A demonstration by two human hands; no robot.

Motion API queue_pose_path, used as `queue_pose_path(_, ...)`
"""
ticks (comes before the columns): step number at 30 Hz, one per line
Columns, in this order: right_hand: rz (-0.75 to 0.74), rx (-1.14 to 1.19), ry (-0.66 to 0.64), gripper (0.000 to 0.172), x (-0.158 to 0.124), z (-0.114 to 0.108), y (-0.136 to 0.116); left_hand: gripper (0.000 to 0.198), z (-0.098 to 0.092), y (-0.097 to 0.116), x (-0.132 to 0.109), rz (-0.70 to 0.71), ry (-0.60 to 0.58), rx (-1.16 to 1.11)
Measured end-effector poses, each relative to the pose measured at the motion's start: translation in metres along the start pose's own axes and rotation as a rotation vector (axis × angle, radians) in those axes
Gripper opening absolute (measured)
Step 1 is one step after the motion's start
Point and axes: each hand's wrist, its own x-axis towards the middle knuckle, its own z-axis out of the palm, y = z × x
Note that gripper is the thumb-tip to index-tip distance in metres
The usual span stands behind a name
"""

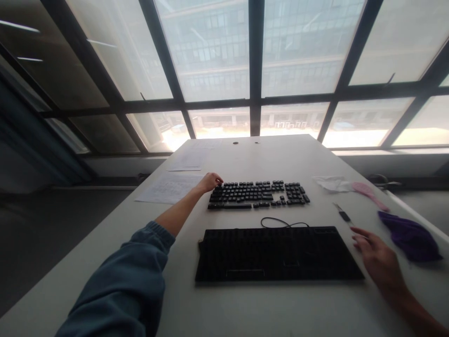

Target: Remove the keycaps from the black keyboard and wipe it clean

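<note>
My left hand (211,181) reaches to the far left corner of a set of loose black keycaps (245,193), laid out in keyboard order on the white table. Its fingertips are pinched together at a keycap there, partly hidden by the fingers. Nearer to me lies a black keyboard base (277,255) with its keycaps off, its thin cable (280,221) looped behind it. My right hand (377,255) hovers by the base's right end, fingers loosely apart and holding nothing visible. Just past its fingertips lies a small tool with a dark grip and thin metal ends (344,216).
On the right lie a white tissue (331,183), a pink hairbrush (370,194) and a purple cloth (409,236). Printed sheets of paper (168,187) lie along the table's left edge. Large windows (210,47) stand behind the white table (280,159).
</note>
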Motion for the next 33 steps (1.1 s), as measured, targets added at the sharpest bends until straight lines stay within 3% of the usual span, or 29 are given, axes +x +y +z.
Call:
queue_pose_path(6, -0.172, -0.031, 0.131, 0.042, 0.0, -0.002, -0.022, 0.02, 0.002, -0.006, 0.005, -0.006, -0.036, -0.028)
queue_pose_path(9, -0.392, -0.007, 0.147, 0.031, 0.0, 0.0, -0.058, 0.022, 0.0, -0.009, 0.006, 0.001, -0.044, -0.043)
queue_pose_path(13, -0.633, 0.0, 0.025, 0.022, 0.01, 0.022, -0.123, 0.023, 0.0, -0.015, 0.005, 0.013, -0.032, -0.077)
queue_pose_path(17, -0.799, 0.005, -0.121, 0.017, 0.035, 0.082, -0.182, 0.023, 0.0, -0.018, 0.004, 0.01, 0.011, -0.141)
queue_pose_path(21, -0.879, -0.088, -0.3, 0.017, 0.06, 0.173, -0.231, 0.027, -0.01, -0.016, -0.003, -0.027, 0.114, -0.222)
queue_pose_path(26, -0.925, -0.356, -0.55, 0.02, 0.067, 0.276, -0.277, 0.029, -0.032, -0.012, -0.042, -0.089, 0.209, -0.296)
queue_pose_path(29, -0.939, -0.411, -0.619, 0.016, 0.066, 0.314, -0.291, 0.031, -0.042, -0.006, -0.08, -0.192, 0.29, -0.443)
queue_pose_path(33, -0.939, -0.497, -0.677, 0.013, 0.066, 0.341, -0.295, 0.033, -0.047, 0.008, -0.129, -0.265, 0.298, -0.616)
